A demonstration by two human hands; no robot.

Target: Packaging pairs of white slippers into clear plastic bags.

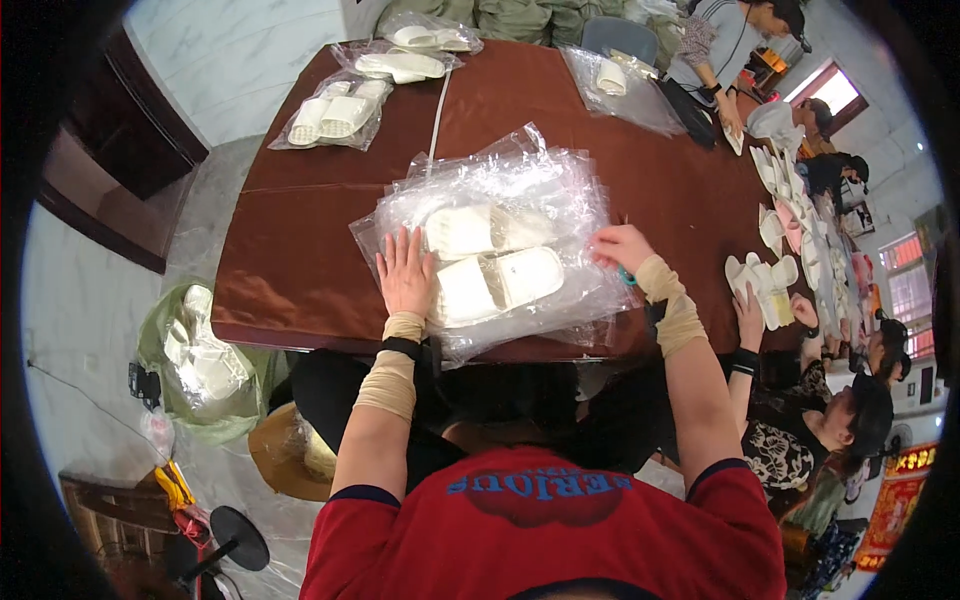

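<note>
A pair of white slippers (468,290) lies in a clear plastic bag, on top of a pile of clear plastic bags (500,178) near the table's front edge. My left hand (404,275) rests flat on the left side of the bagged slippers, fingers spread. At the right edge of the pile, my right hand (622,248) is closed, its fingertips by the plastic. A teal ring handle of what look like small scissors (628,276) shows under that palm; the rest is mostly hidden. Beige wraps cover both wrists.
Several bagged slippers (345,115) lie at the far left of the brown-covered table (300,215). A bag with one slipper (611,78) is at the far right. Co-workers handle slippers (765,285) along the right side. A green sack (165,365) with bagged slippers stands on the floor.
</note>
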